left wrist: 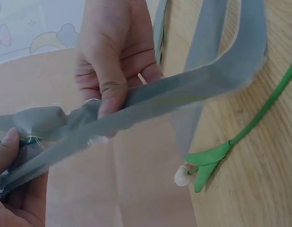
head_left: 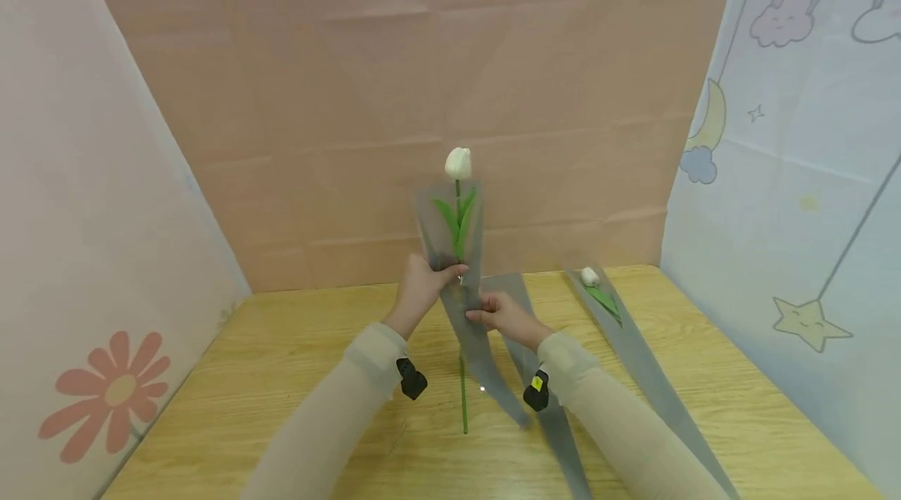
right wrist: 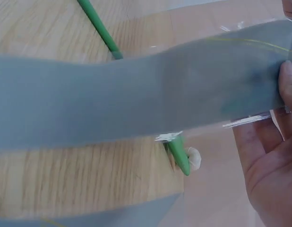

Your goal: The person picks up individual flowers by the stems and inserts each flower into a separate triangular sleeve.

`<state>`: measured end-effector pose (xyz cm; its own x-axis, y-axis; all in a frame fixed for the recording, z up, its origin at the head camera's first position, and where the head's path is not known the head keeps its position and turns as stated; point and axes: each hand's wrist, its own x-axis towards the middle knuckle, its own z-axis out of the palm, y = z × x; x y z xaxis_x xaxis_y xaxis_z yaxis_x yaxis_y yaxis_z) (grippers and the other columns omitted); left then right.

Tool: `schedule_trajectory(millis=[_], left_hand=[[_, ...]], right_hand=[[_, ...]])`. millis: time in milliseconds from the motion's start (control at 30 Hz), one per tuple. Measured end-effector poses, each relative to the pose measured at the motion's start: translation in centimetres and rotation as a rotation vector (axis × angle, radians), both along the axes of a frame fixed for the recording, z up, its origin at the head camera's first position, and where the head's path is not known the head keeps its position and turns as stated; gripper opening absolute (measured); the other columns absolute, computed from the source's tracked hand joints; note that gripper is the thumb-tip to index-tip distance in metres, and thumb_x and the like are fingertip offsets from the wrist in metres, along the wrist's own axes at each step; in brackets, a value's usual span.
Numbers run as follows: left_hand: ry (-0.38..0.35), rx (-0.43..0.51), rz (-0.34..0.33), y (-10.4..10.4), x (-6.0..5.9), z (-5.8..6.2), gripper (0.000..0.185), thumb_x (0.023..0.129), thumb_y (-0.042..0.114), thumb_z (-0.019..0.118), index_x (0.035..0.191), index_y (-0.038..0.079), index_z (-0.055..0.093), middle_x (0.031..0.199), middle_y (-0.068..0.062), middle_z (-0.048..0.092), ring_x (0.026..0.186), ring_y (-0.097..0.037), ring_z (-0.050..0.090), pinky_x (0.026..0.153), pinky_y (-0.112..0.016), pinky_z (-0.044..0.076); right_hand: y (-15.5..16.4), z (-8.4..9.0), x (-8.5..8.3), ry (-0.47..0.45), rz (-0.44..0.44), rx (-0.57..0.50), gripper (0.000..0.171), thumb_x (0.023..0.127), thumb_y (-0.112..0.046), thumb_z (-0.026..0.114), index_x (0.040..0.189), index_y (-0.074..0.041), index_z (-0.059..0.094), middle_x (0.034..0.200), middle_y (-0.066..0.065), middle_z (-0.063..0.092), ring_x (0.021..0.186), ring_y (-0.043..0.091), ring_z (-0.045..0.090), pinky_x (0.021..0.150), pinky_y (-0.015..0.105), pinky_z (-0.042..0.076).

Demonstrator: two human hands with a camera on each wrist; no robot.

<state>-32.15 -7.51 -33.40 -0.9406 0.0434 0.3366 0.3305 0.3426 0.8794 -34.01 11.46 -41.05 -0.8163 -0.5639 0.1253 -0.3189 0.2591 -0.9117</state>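
The left hand point(head_left: 422, 285) grips the grey sleeve point(head_left: 470, 312) around the stem of the white tulip point(head_left: 458, 163), held upright above the bench point(head_left: 281, 375). The right hand point(head_left: 503, 316) pinches the sleeve's edge lower down. The stem end pokes out below, so the sleeving looks nearly done. 1 wrapped tulip point(head_left: 590, 276) lies finished; 1 empty sleeve point(head_left: 549, 414) remains.

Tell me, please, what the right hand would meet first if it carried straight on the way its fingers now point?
Probably the left hand: the right hand points left along the grey sleeve it pinches, though depth is unclear.
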Motion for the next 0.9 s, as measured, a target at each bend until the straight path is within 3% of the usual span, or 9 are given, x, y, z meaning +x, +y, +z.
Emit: schedule_trajectory(millis=[233,433,600,733,833,900], left_hand=[[-0.025,-0.031,-0.008,0.3,0.4,-1.1,0.032,0.081,0.030,0.079,0.094,0.002,0.071,0.092,-0.012,0.073,0.083,-0.022,0.070,0.069,-0.034,0.057],[0.009,-0.084,-0.014,0.6,0.4,-1.5,0.033,0.081,0.027,0.079,0.098,0.000,0.072,0.097,-0.014,0.073,0.089,-0.024,0.071,0.073,-0.036,0.057],[-0.009,-0.061,-0.022,0.6,0.5,-1.4,0.033,0.081,0.027,0.079,0.098,0.000,0.072,0.098,-0.014,0.073,0.090,-0.025,0.070,0.075,-0.037,0.057],[-0.003,-0.008,-0.101,0.4,0.3,-1.2,0.033,0.084,0.030,0.076,0.102,0.002,0.071,0.101,-0.013,0.073,0.093,-0.023,0.069,0.078,-0.037,0.056],[0.035,0.060,-0.169,0.3,0.3,-0.5,0.033,0.089,0.030,0.070,0.108,0.003,0.070,0.106,-0.012,0.072,0.096,-0.020,0.068,0.082,-0.036,0.056],[0.090,0.100,-0.168,0.2,0.3,0.2,0.031,0.092,0.028,0.066,0.110,0.002,0.070,0.105,-0.013,0.072,0.093,-0.016,0.068,0.080,-0.033,0.056]], right_hand=[[-0.1,0.5,0.2,0.031,-0.014,-0.053,0.023,0.099,-0.010,0.053,0.116,0.003,0.063,0.105,0.005,0.070,0.095,0.009,0.064,0.084,0.041,0.055],[0.0,1.1,0.1,0.050,-0.007,-0.076,0.026,0.099,-0.003,0.048,0.120,0.009,0.059,0.106,0.021,0.069,0.095,0.014,0.067,0.085,0.042,0.056],[-0.1,1.1,0.1,0.049,0.001,-0.080,0.031,0.100,-0.002,0.046,0.127,0.010,0.055,0.115,0.027,0.065,0.101,0.023,0.067,0.084,0.041,0.056],[-0.1,1.0,0.1,0.042,-0.020,-0.109,0.031,0.099,0.002,0.043,0.126,0.012,0.055,0.116,0.027,0.064,0.102,0.025,0.066,0.085,0.043,0.056],[0.0,1.0,0.1,0.036,-0.038,-0.116,0.029,0.100,-0.001,0.043,0.125,0.011,0.055,0.119,0.024,0.063,0.106,0.024,0.064,0.087,0.044,0.055],[0.1,1.0,0.1,0.034,-0.047,-0.118,0.029,0.101,-0.004,0.045,0.125,0.010,0.055,0.120,0.022,0.063,0.108,0.024,0.063,0.088,0.045,0.054]])
